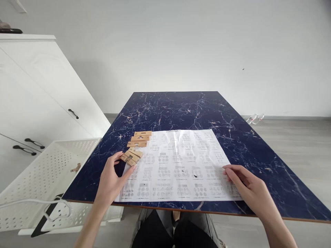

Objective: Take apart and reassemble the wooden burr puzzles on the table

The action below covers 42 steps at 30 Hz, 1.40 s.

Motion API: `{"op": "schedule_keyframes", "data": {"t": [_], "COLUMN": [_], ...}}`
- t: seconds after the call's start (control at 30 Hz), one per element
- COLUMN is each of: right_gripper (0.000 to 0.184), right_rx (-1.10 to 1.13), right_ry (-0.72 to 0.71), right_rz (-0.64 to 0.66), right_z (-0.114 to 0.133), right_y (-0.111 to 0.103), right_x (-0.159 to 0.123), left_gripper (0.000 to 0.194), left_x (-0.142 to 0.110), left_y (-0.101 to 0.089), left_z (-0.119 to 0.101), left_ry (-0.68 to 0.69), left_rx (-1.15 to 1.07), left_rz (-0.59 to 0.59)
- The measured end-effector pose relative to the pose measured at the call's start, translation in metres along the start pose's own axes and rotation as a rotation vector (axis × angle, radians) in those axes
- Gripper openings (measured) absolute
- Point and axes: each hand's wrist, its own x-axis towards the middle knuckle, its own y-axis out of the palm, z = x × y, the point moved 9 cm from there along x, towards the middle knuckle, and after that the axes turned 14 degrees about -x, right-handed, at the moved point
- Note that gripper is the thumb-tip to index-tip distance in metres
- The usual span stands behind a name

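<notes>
A creased white instruction sheet (165, 175), printed with rows of small grey diagrams, lies on the dark blue marbled table (176, 110). At its left edge my left hand (110, 179) curves round a cluster of notched wooden puzzle pieces (131, 156), thumb on the near side and fingers on the far side. Just beyond them, three more wooden pieces (139, 138), some with visible numbers, lie in a row along the sheet's upper left corner. My right hand (249, 187) is closed in a pinch at the sheet's right edge; its lower fingers are partly hidden.
Left of the table stands a white perforated basket (85, 148) with a small wooden piece (76, 168) in it. A white cabinet (46, 93) with black handles rises behind. Clear plastic bottles (255, 119) are on the floor at right. My legs (176, 230) are under the table's front edge.
</notes>
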Motion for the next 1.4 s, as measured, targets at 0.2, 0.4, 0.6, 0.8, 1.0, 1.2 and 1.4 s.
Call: {"op": "schedule_keyframes", "data": {"t": [0.2, 0.4, 0.6, 0.8, 1.0, 1.2, 1.4], "right_gripper": [0.047, 0.050, 0.050, 0.049, 0.050, 0.045, 0.047], "right_rx": [-0.016, -0.050, -0.051, -0.054, -0.048, -0.029, -0.038], "right_ry": [0.027, 0.029, 0.010, 0.021, 0.053, 0.059, 0.048], "right_rz": [-0.020, -0.007, -0.014, -0.030, 0.004, -0.031, -0.028], "right_z": [-0.007, -0.022, -0.015, -0.011, -0.014, -0.007, -0.013], "right_y": [0.000, -0.001, -0.002, -0.004, -0.002, -0.001, -0.001], "right_x": [0.000, 0.005, 0.004, 0.003, 0.002, -0.003, 0.001], "left_gripper": [0.079, 0.081, 0.082, 0.082, 0.087, 0.089, 0.087], "left_x": [0.000, -0.005, 0.000, 0.009, 0.013, 0.015, 0.016], "left_y": [-0.001, -0.001, 0.006, 0.016, 0.015, 0.013, 0.012], "left_z": [0.006, 0.000, -0.009, -0.012, -0.006, 0.001, -0.002], "left_ry": [-0.031, -0.033, -0.010, 0.015, -0.036, -0.086, -0.067], "left_rx": [0.029, 0.076, 0.085, 0.078, 0.106, 0.121, 0.113], "left_rz": [-0.021, -0.004, 0.029, 0.061, 0.047, 0.027, 0.004]}}
